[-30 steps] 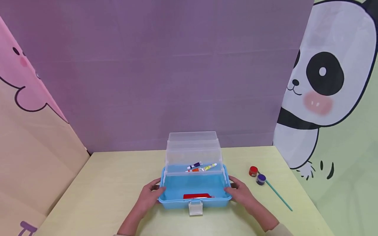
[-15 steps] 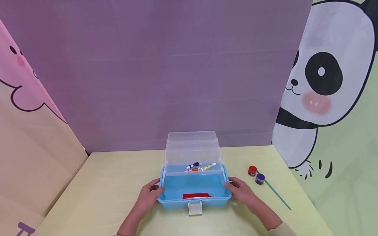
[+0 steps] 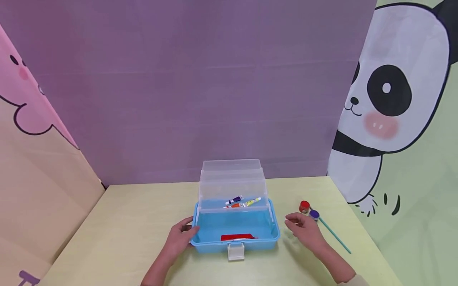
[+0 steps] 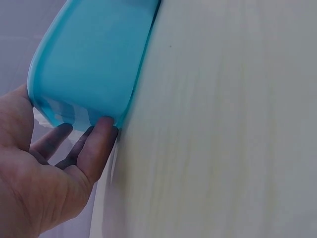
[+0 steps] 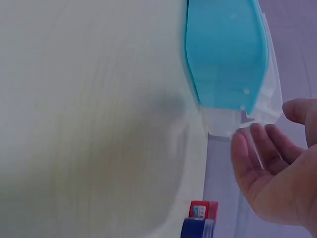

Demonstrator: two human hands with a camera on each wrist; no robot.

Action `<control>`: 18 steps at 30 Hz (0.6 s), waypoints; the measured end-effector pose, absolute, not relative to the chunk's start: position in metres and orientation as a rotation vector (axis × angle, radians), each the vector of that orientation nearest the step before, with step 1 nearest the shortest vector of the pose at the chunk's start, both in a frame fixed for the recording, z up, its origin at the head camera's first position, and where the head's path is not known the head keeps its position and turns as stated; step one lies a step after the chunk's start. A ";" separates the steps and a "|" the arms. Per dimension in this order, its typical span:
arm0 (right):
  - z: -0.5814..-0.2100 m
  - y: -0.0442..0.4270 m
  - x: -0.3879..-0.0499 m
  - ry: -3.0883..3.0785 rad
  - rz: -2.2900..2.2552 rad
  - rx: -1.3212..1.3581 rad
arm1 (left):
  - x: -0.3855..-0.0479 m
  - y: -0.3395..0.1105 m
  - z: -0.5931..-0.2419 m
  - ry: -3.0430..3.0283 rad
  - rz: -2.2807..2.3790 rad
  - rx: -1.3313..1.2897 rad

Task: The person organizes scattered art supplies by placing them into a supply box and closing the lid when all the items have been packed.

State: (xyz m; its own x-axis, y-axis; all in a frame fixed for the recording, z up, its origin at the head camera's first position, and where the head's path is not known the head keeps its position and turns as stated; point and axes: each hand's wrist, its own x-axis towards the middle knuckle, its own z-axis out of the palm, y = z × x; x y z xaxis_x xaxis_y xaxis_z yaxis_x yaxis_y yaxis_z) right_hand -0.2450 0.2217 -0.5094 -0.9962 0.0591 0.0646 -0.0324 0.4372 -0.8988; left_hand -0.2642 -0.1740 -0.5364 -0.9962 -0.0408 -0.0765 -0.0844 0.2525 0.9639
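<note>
Near the front middle of a pale, wood-grained tabletop (image 3: pixel 139 222), we find a light-blue plastic box (image 3: pixel 211 248), upright, its clear plastic lid (image 3: pixel 232 174) raised at the back and its whitish clasp (image 3: pixel 236 252) hanging in front. A long red tube (image 3: pixel 236 237) lies inside, along the front wall. A small dark-purple paint tube (image 3: pixel 234 200), an orange paint tube (image 3: pixel 233 205) and a yellow paint tube (image 3: pixel 252 201) show by the lid's lower part; we cannot tell whether on it or behind it.

Our left grip (image 3: pixel 181 235), a bare hand, holds the box's left end, thumb over the rim. Our right grip (image 3: pixel 307 232) holds nothing, fingers loosely bent, between the box and a small blue-capped jar (image 3: pixel 314 214). Near that jar are a red jar (image 3: pixel 304 206) and a thin teal stick (image 3: pixel 336 235).

We judge the jars most at risk: a low sweep of the right grip could tip them or set the stick rolling. With one end held, a left-side tug could swing the box and slide the red tube. No hand supports the lid, so a jolt might drop it.
</note>
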 end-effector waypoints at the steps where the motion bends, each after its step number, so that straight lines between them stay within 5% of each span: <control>1: -0.508 0.225 -0.244 -2.577 1.565 -0.015 | -0.264 -0.175 -0.537 2.456 1.894 -0.136; 18: -0.487 0.279 -0.262 -2.624 1.097 0.000 | -0.262 -0.175 -0.533 2.444 1.880 -0.128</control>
